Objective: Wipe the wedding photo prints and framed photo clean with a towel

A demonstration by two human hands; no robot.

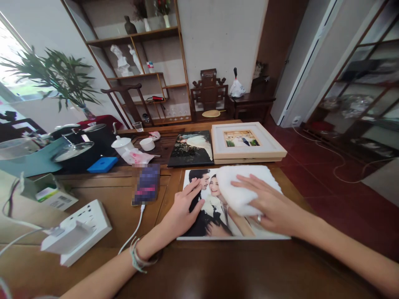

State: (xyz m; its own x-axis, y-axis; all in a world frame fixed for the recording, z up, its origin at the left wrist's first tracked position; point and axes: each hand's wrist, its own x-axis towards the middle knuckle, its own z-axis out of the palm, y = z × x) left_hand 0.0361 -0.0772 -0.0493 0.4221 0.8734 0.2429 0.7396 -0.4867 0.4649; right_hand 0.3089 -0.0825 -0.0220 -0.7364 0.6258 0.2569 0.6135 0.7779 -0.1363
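Observation:
A large photo print [218, 211] of a couple lies flat on the wooden table [218, 270] in front of me. My left hand [183, 211] rests flat on its left part, fingers spread and open. My right hand [268, 205] lies flat, fingers out, on a white fluffy cloth [240, 182] that covers the print's upper right part. The ring finger of that hand bears a ring.
Behind the print lie a dark photo panel [190, 148] and a light wooden picture frame [246, 142]. A phone [146, 183] on a white cable, a white power strip [79, 230], a teapot [122, 145], cups and pots [75, 151] stand to the left. Shelves and chairs at the back.

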